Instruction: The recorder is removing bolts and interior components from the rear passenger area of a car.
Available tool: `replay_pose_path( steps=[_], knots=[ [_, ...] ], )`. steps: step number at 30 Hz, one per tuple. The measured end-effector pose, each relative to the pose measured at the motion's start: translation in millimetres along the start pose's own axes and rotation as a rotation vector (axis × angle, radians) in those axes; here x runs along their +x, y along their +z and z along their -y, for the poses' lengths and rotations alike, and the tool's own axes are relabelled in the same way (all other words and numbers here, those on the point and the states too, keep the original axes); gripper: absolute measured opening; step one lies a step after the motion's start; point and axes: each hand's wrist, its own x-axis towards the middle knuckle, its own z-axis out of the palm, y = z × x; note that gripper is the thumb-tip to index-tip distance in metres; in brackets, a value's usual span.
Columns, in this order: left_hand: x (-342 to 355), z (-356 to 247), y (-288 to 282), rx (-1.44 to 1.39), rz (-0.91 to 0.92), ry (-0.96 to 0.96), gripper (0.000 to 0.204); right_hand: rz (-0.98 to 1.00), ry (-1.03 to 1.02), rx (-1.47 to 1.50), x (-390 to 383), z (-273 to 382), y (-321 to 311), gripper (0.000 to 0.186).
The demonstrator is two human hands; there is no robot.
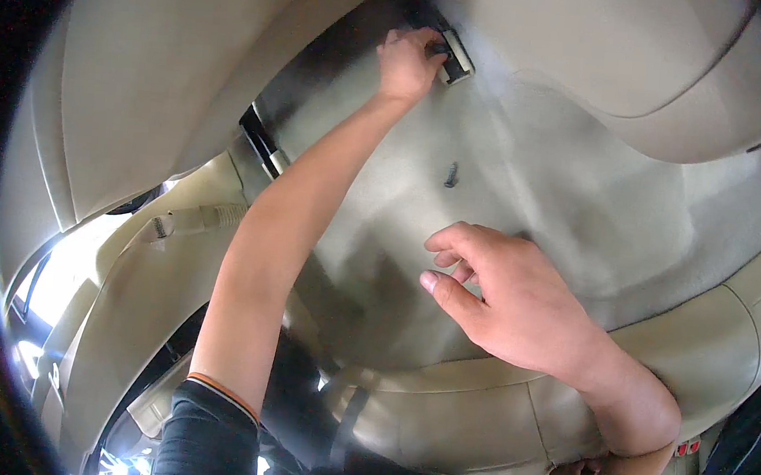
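Note:
My left hand (407, 67) reaches far forward to the end of a seat rail (456, 59) on the car floor, under the front seat. Its fingers are closed at a small dark part there, and what they pinch is too small to make out. Closer in, my right hand (517, 300) hovers above the carpet with its fingers loosely curled and the thumb apart, holding nothing. Between the two hands a dark bolt (451, 175) lies loose on the grey-beige carpet (392, 199).
Beige front seats (171, 73) rise on the left and at the upper right (640, 61). A second rail end (264, 141) shows beside my left forearm. The rear seat cushion (448, 410) curves along the near side. A door sill (157, 284) runs down the left.

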Motion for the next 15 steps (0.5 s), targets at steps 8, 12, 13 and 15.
replay_pose_path(
  steps=[8, 12, 13, 15],
  knots=[
    [0.8, 0.5, 5.4, 0.091, -0.016, -0.035, 0.027, 0.011, 0.003, -0.019, 0.1, -0.8, -0.1, 0.026],
    [1.9, 1.0, 8.0, 0.085, -0.015, -0.024, 0.029, 0.011, 0.019, -0.024, -1.7, -0.7, 0.1, 0.026],
    [2.3, 0.7, 7.8, 0.094, 0.000, -0.031, 0.030, 0.012, 0.017, -0.029, -1.6, -1.2, 0.2, 0.026],
    [1.9, 0.4, 6.5, 0.084, 0.012, -0.024, 0.031, 0.009, 0.009, -0.032, -1.3, -2.0, 0.7, 0.026]
  ],
)
